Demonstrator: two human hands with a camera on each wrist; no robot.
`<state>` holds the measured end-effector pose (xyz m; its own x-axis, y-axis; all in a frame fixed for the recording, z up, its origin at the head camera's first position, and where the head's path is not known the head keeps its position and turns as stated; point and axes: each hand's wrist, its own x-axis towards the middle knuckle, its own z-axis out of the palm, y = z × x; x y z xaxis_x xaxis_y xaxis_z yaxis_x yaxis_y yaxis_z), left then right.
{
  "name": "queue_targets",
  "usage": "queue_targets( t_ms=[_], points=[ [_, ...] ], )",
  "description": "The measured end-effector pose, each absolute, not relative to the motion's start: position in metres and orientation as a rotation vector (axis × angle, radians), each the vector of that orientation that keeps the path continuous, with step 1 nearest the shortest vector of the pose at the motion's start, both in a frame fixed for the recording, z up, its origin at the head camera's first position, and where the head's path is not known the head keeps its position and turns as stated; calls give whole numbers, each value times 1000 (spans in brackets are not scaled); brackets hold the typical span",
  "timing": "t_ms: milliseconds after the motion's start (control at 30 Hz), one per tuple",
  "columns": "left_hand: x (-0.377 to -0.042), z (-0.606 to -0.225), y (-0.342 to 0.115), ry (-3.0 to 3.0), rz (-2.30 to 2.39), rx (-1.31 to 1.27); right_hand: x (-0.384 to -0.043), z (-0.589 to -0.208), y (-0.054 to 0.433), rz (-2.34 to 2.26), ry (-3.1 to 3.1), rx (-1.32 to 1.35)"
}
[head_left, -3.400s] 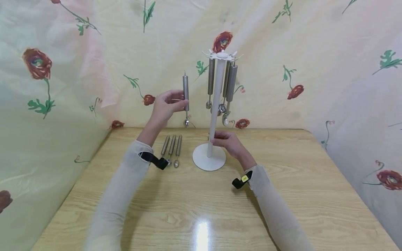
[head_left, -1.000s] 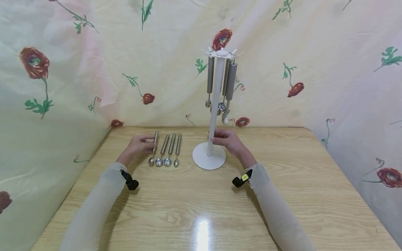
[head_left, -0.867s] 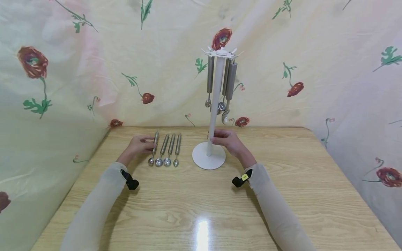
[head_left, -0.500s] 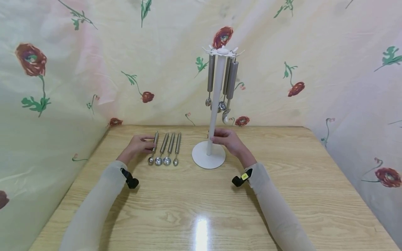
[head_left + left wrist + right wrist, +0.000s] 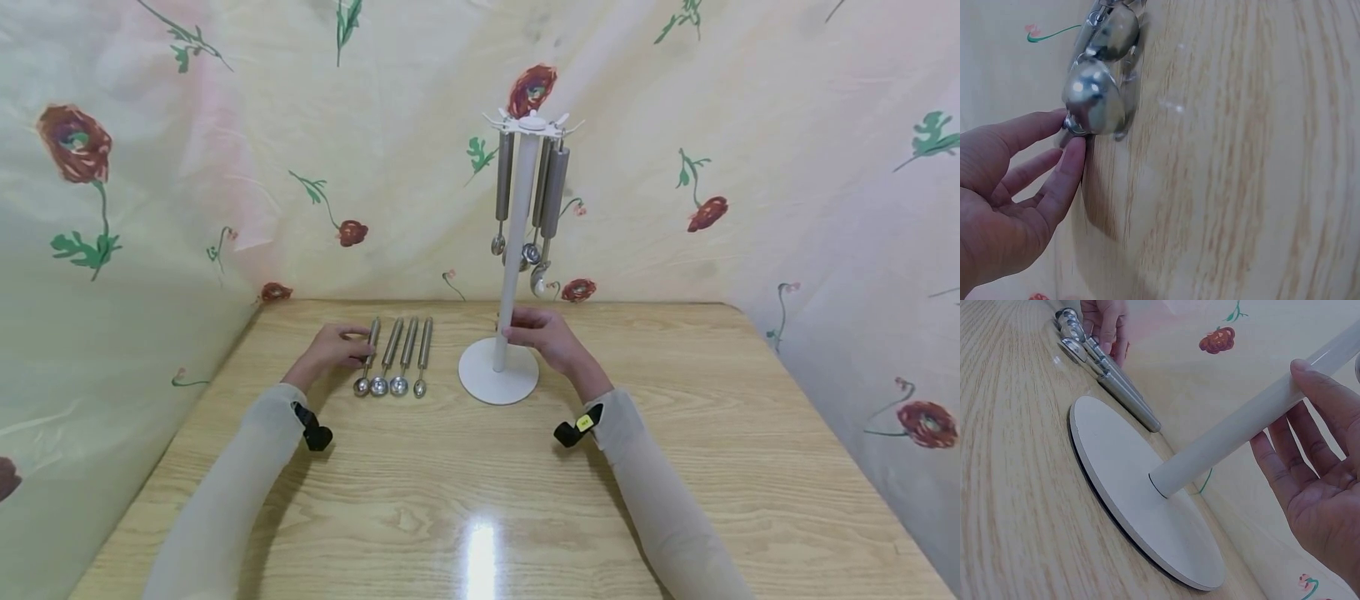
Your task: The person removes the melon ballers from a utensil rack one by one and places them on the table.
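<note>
Pinches leftmost scoop (image 5: 372,338) on wooden table (image 5: 390,483) with left hand (image 5: 332,346); grips white stand (image 5: 515,242) low down with right hand (image 5: 549,340).

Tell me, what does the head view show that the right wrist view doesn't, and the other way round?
Only the head view: the hooked top of the white stand, the handles hanging from it, the sleeves and the black wrist bands.

Only the right wrist view: the palm of the right hand and the dark edge beneath the stand's base.

Both: the right hand holding the pole, the left hand at the metal utensils on the table.
</note>
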<state>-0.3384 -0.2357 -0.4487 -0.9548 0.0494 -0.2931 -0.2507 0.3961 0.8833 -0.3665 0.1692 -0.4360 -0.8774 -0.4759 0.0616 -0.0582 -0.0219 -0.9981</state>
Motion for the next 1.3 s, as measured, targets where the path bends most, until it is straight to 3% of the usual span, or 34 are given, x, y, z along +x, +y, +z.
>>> queue_targets(
  t_ms=[800,1300],
  points=[
    [-333,-438,-241,2436,1554,-131,-364,-433,169,-2015,1921,-586],
    [-341,-367,-197,2535,1853,100,-366,-437,170,-1980,1956,-547]
  ],
)
